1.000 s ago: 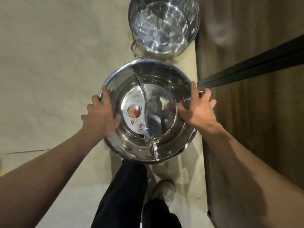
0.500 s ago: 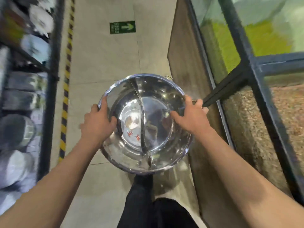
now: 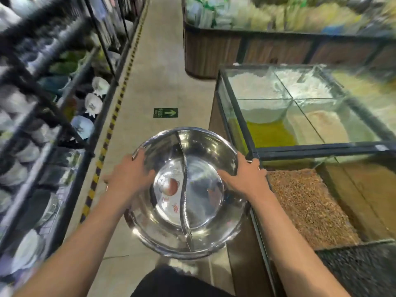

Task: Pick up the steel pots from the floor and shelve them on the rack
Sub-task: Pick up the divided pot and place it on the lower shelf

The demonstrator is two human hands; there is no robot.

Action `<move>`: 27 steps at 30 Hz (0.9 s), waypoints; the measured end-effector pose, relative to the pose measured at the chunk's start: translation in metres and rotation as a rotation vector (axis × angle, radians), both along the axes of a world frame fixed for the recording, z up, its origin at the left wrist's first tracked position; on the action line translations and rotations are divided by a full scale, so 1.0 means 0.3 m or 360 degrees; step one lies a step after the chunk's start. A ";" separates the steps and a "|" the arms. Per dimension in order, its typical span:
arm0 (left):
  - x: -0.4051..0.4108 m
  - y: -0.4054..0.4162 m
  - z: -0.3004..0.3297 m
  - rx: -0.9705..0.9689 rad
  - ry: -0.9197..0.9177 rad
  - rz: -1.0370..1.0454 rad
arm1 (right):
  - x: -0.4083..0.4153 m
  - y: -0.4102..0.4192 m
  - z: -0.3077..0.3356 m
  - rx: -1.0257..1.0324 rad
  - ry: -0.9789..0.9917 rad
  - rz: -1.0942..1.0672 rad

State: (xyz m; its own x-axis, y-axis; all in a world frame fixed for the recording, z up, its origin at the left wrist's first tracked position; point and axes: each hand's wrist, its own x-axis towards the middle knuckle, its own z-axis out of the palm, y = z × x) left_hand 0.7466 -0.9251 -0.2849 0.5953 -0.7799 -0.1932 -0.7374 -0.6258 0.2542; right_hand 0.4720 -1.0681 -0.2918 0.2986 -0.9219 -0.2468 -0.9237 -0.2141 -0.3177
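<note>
Both hands carry the load: the left hand (image 3: pixel 128 179) grips the left rim of the round, shiny steel pot with a central divider (image 3: pixel 186 194), thumb inside the wall and fingers curled outside, and the right hand (image 3: pixel 246 179) grips the opposite rim the same way. At far left stands the dark metal rack (image 3: pixel 64 116), its tiers loaded with blurred white and blue bowls. Next comes the beige tiled floor (image 3: pixel 162 67), bearing a yellow-and-black striped line (image 3: pixel 107 136) beside the rack and a green arrow sign (image 3: pixel 165 112). The pot is held level in the air above this floor, between rack and bins, a red printed label visible on its bottom. At right are glass-topped bins (image 3: pixel 300 116) holding white, yellow and brown grains. Step in hand, as judged: transport, pot lifted but not yet shelved. The next move calls for turning left toward the rack, selecting a free tier, and sliding the pot in level without striking the stacked bowls.
</note>
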 end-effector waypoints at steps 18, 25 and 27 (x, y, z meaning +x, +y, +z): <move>0.378 0.293 0.020 -0.0055 0.0163 0.0719 | 0.620 -0.056 -0.035 0.0015 0.0012 0.0743; 0.322 0.571 -0.031 -0.0211 0.0245 0.1353 | 0.938 0.012 -0.083 0.0095 -0.0028 0.1425; 0.256 0.647 -0.031 -0.0258 0.0262 0.1514 | 0.991 0.055 -0.081 0.0116 -0.0086 0.1593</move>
State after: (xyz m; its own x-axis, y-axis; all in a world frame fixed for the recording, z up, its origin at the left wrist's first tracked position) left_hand 0.8233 -0.7310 -0.2943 0.9647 -0.0126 -0.2629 0.1093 -0.8894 0.4439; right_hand 0.7692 -1.0517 -0.3160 0.9404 -0.2237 -0.2560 -0.3133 -0.8626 -0.3973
